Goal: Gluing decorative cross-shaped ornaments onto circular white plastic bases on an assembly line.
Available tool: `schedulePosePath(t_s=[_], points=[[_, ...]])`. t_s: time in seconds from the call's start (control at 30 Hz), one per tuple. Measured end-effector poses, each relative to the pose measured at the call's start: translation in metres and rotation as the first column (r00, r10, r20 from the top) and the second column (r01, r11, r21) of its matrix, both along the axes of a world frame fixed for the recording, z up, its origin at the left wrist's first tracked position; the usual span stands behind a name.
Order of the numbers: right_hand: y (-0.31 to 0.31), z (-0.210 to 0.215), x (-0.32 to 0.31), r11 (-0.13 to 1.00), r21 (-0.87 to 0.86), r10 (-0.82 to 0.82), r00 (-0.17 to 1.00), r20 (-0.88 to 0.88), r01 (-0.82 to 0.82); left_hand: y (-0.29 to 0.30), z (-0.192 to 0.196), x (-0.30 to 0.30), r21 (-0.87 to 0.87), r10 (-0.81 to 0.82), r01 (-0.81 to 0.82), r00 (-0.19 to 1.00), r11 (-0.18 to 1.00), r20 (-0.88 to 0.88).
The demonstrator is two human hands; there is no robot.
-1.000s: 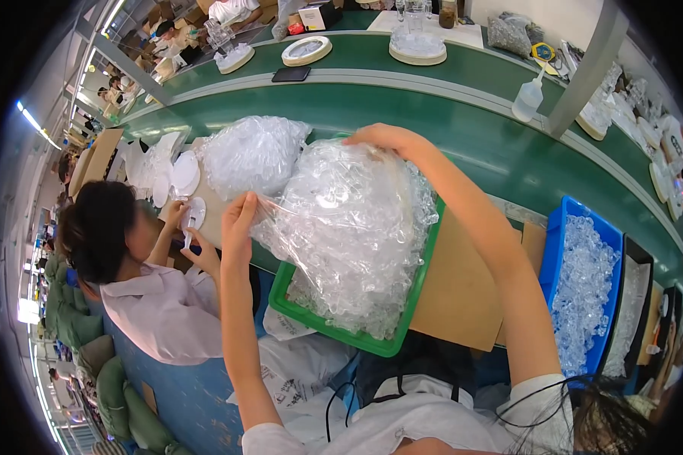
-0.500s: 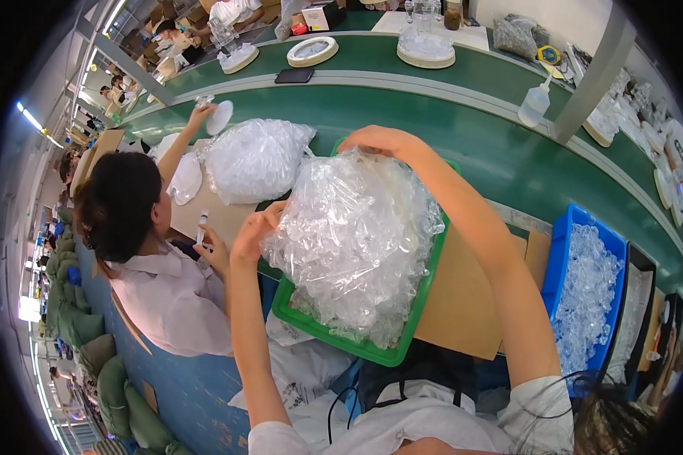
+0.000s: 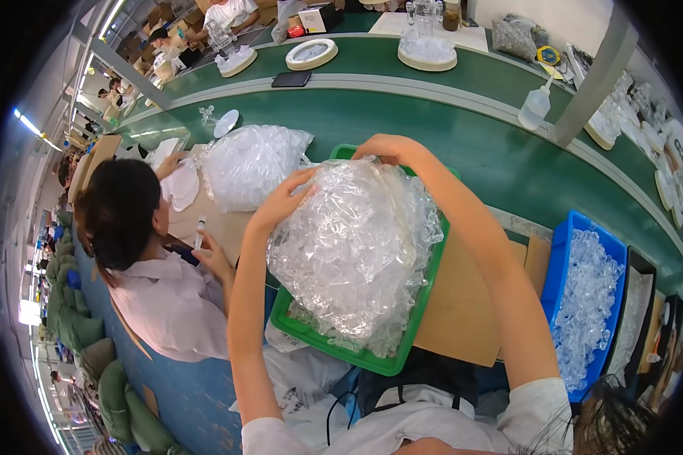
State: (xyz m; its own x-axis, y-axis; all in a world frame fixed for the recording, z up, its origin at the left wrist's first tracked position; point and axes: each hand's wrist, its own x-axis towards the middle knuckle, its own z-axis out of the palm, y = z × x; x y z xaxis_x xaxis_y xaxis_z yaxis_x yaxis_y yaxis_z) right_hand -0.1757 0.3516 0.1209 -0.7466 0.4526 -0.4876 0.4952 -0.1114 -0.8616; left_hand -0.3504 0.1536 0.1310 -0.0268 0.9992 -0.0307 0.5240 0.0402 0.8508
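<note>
A clear plastic bag (image 3: 349, 250) full of small transparent pieces bulges up out of a green crate (image 3: 391, 362) in front of me. At the bag's far left side, my left hand (image 3: 282, 200) grips the film with its fingers bent inward. My right hand (image 3: 391, 149) curls over the far edge of the bag, closed on the gathered plastic; the bag partly hides its fingertips. Loose clear pieces (image 3: 387, 345) show along the crate's near end, beneath the film.
To my left a co-worker (image 3: 167, 296) holds a syringe-like tube (image 3: 200, 231) beside another filled clear bag (image 3: 256, 167). A blue bin (image 3: 560, 262) of clear pieces stands at right, beyond a cardboard sheet (image 3: 463, 296). Behind runs a green conveyor (image 3: 463, 140) with a squeeze bottle (image 3: 536, 106).
My left hand has moved farther away and rightward along the bag. The crate has shifted slightly nearer. The co-worker's raised hand has come down, leaving a white disc piece on the conveyor.
</note>
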Motion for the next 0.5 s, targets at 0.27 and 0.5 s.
schedulePosePath(t_s=[0.27,0.5], points=[[-0.002,-0.008,-0.011,0.935,0.327,0.191,0.973,-0.133,-0.139,0.021,-0.011,0.001,-0.068,-0.025,0.035,0.989,0.997,0.147],[-0.009,-0.007,-0.007,0.994,0.086,-0.035,0.957,-0.289,0.062,0.039,-0.006,-0.003,-0.212,0.036,-0.029,0.999,0.977,0.033]])
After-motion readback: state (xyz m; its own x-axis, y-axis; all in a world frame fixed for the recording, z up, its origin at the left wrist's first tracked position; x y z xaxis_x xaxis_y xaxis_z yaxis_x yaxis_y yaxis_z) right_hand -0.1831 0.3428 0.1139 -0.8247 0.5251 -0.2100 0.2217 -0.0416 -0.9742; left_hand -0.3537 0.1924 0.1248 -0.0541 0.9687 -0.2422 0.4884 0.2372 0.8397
